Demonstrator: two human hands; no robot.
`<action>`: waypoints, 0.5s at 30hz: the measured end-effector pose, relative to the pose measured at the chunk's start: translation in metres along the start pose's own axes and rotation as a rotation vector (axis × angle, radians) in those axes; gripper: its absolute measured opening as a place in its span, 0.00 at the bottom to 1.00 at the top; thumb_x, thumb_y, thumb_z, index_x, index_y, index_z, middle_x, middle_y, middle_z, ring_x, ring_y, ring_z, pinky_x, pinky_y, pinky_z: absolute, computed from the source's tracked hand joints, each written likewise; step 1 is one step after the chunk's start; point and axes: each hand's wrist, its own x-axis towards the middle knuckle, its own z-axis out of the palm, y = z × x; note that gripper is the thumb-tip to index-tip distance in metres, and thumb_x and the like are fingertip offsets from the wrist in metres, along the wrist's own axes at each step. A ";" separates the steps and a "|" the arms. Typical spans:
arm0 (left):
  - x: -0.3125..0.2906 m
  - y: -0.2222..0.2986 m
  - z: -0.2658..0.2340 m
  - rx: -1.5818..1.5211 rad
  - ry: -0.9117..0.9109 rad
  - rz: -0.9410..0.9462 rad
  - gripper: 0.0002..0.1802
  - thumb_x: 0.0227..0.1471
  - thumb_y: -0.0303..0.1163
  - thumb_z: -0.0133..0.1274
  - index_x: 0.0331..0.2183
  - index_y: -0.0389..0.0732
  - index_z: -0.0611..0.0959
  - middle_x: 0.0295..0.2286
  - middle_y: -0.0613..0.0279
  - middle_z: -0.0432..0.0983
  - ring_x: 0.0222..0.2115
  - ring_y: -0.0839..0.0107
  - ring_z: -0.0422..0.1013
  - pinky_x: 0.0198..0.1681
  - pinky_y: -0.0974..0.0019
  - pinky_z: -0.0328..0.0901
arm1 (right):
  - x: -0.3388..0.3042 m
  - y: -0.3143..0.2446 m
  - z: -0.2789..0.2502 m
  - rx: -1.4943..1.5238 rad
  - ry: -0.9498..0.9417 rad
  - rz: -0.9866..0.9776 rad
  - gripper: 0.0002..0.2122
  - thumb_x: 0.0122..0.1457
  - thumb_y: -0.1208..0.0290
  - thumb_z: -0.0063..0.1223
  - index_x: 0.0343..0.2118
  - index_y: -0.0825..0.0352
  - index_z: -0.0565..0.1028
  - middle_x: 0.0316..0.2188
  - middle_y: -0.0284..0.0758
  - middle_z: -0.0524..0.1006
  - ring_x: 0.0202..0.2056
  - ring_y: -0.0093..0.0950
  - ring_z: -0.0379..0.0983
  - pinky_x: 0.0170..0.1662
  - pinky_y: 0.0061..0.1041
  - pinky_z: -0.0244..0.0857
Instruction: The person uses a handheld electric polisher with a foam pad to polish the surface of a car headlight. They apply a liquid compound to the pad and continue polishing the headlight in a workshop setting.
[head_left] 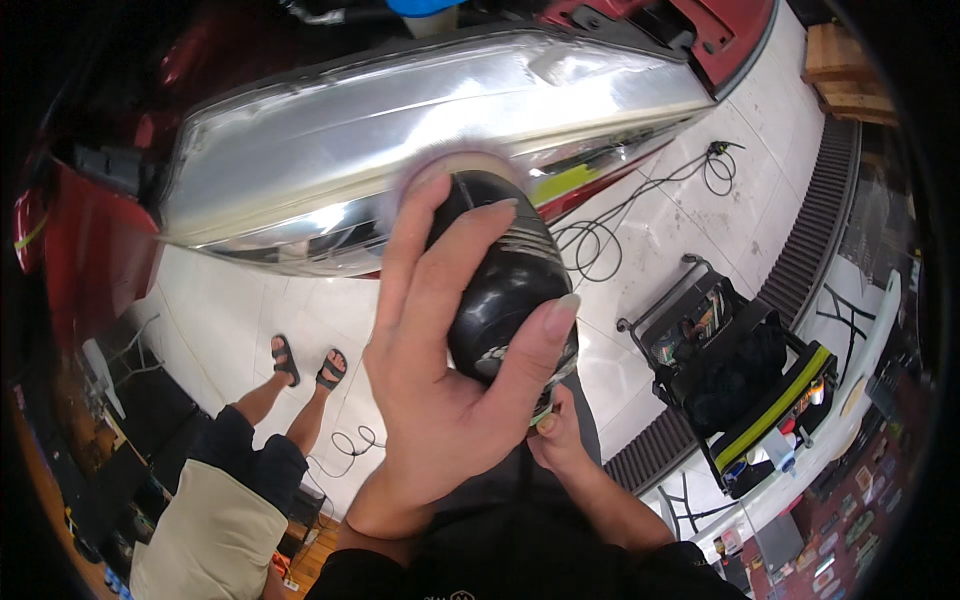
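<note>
A large clear headlight (330, 160) of a red car stretches across the upper part of the view. Against its lower edge I hold a black power polisher (500, 275), whose round pad (470, 165) is blurred at the rim. My left hand (430, 350) wraps over the polisher's rounded head, with two fingers forward along one side and the thumb on the other. Lower and to the right, my right hand (562, 440) is closed around the rear of the polisher, its fingers partly hidden. The pad's contact face is out of sight.
Red body panels (110, 250) flank the headlight. A dark cable (610, 235) lies coiled on the white tiled floor (640, 220). A tool cart (730, 370) stands to the right beside a dark floor grate (800, 240). Another person (215, 510) in sandals is at lower left.
</note>
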 end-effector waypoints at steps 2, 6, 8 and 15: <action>0.000 -0.001 0.005 0.012 -0.012 0.009 0.29 0.55 0.38 0.62 0.55 0.34 0.77 0.61 0.41 0.65 0.56 0.55 0.69 0.59 0.57 0.64 | 0.001 -0.004 -0.005 -0.020 0.005 0.012 0.46 0.46 0.39 0.73 0.57 0.76 0.69 0.41 0.38 0.80 0.36 0.26 0.80 0.37 0.27 0.76; 0.002 0.000 0.014 0.034 -0.042 0.002 0.30 0.57 0.42 0.61 0.56 0.34 0.77 0.62 0.39 0.63 0.58 0.53 0.68 0.60 0.57 0.64 | 0.005 -0.011 -0.018 -0.009 -0.008 0.010 0.47 0.46 0.40 0.73 0.58 0.76 0.68 0.41 0.37 0.80 0.36 0.26 0.80 0.37 0.27 0.76; 0.003 0.000 0.020 0.043 -0.045 0.017 0.31 0.57 0.43 0.61 0.56 0.34 0.77 0.63 0.38 0.62 0.58 0.53 0.68 0.60 0.57 0.64 | 0.007 -0.012 -0.027 -0.011 -0.019 -0.017 0.47 0.47 0.41 0.74 0.58 0.76 0.68 0.41 0.37 0.80 0.36 0.25 0.80 0.37 0.26 0.77; 0.001 0.001 0.038 0.063 -0.038 0.002 0.34 0.58 0.48 0.59 0.57 0.34 0.75 0.64 0.37 0.60 0.60 0.53 0.65 0.62 0.56 0.61 | 0.014 -0.022 -0.053 0.013 -0.079 0.016 0.44 0.48 0.47 0.76 0.58 0.77 0.68 0.42 0.37 0.79 0.38 0.26 0.80 0.38 0.27 0.78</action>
